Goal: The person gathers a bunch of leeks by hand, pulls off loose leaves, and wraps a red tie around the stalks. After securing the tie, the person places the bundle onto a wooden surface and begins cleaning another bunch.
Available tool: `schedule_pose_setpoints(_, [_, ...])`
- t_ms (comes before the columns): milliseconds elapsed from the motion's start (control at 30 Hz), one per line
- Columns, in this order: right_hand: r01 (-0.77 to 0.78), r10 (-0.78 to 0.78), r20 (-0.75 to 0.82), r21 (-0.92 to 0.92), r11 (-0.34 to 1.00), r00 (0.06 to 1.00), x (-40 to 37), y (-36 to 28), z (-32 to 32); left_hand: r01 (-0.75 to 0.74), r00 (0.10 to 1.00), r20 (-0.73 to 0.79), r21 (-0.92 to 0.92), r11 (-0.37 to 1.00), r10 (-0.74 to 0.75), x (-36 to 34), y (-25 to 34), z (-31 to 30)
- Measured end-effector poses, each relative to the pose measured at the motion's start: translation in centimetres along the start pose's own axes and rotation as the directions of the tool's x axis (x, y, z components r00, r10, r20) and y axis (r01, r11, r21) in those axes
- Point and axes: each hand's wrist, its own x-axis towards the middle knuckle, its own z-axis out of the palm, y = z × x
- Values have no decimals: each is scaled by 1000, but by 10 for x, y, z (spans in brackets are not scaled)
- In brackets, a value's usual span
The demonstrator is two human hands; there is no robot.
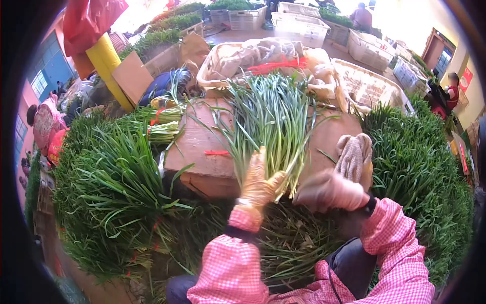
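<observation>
A loose sheaf of long green garlic chives (273,121) lies on a low wooden worktop (200,164), leaves away from me and pale stem ends towards me. My left hand (257,183), in a yellowish glove, rests on the left side of the stems, fingers stretched forward and thumb out to the right. Right of the stem ends is my right hand (331,191), smeared by motion, so its fingers cannot be made out. A red tie strip (216,152) lies on the worktop left of the chives. A crumpled light cloth (353,156) sits at the right edge.
Large heaps of chives flank me at left (116,177) and right (410,152). Tied bundles (164,133) lie at the worktop's left. Behind it stands a white crate (205,76) with cloths and red strips (278,65). Loose leaves (298,238) litter the floor before me.
</observation>
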Motion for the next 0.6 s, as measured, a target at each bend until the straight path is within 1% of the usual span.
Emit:
schedule_pose_setpoints(33, [-93, 127, -167, 197, 976, 978, -3, -8, -6, -33, 999, -34, -50, 998, 31, -1, 3, -7])
schedule_pose_setpoints(67, [-40, 118, -244, 303, 952, 963, -1, 4, -10, -30, 998, -62, -133, 991, 22, -5, 6, -16])
schedule_pose_setpoints(100, [28, 111, -322, 396, 918, 940, 3, 19, -12, -55, 993, -108, -100, 993, 44, -6, 2, -22])
schedule_pose_setpoints(167, [10, 138, -328, 411, 912, 935, 1, 35, -10, 106, 982, -116, -307, 946, -148, -8, 1, -34])
schedule_pose_setpoints(200, [-1, 150, -324, 418, 908, 934, 2, 43, -9, 118, 975, -137, -338, 934, -173, -7, 1, -40])
schedule_pose_setpoints(233, [13, 126, -312, 410, 912, 942, 5, 52, -7, 135, 967, -154, -367, 920, -203, -6, 0, -45])
schedule_pose_setpoints(267, [28, 105, -302, 407, 913, 947, 9, 61, -3, 235, 950, -121, -331, 914, -288, -6, -7, -51])
schedule_pose_setpoints(300, [42, 86, -291, 407, 913, 953, 12, 68, 4, 319, 932, -56, -340, 885, -358, -7, 15, -58])
schedule_pose_setpoints(333, [27, 86, -291, 363, 931, 953, 15, 71, 8, 355, 919, -58, -307, 883, -390, -9, 27, -57])
schedule_pose_setpoints(367, [55, 10, -278, 226, 973, 960, 16, 75, 8, 386, 907, -63, -274, 881, -417, -9, 34, -53])
schedule_pose_setpoints(400, [87, -64, -257, 82, 993, 964, 17, 78, 7, 344, 928, -109, -118, 932, -356, -5, 34, -46])
schedule_pose_setpoints(433, [122, -134, -224, -65, 990, 965, 18, 82, 7, 295, 947, -145, 40, 955, -287, 0, 30, -39])
schedule_pose_setpoints(467, [180, -221, -241, -180, 967, 945, 19, 85, 9, 243, 963, -168, 198, 950, -212, 6, 29, -31])
schedule_pose_setpoints(500, [182, -241, -291, -215, 959, 926, 20, 84, 10, 218, 972, -160, 330, 919, -173, 14, 37, -27])
schedule_pose_setpoints(567, [168, -271, -391, -279, 946, 880, 22, 79, 10, 264, 964, -130, 415, 871, -231, 25, 41, -15])
schedule_pose_setpoints(600, [153, -311, -414, -372, 915, 856, 22, 76, 7, 251, 968, -115, 496, 832, -223, 29, 45, -13])
